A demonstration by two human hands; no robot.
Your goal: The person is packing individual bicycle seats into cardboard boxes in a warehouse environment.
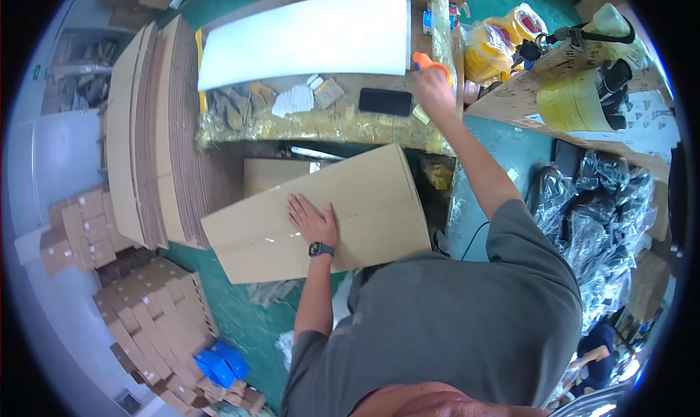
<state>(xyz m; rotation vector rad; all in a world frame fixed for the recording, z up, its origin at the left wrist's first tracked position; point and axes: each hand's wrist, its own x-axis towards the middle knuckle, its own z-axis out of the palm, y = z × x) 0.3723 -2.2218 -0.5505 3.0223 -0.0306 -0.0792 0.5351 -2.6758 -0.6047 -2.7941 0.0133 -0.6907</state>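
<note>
A long closed cardboard box [372, 213] lies aslant in front of my body, its near side close to my waist. My left hand [313, 221] rests flat on its top with fingers stretched out and a dark watch on the wrist. Stretched out to the far right, my right hand [435, 94] is closed around an orange tool [429, 62], at the right end of the workbench [321, 131]. The tool's kind is unclear, since the hand covers part of it. A black phone [385, 102] lies on the bench left of that hand.
White sheet material [306, 41] covers the bench's far part. Flat cardboard sheets [157, 136] stand stacked on the left. Yellow tape rolls [490, 46] sit at the upper right, near a yellow-wrapped holder [572, 102]. Plastic-wrapped black items [594, 220] are piled on the right.
</note>
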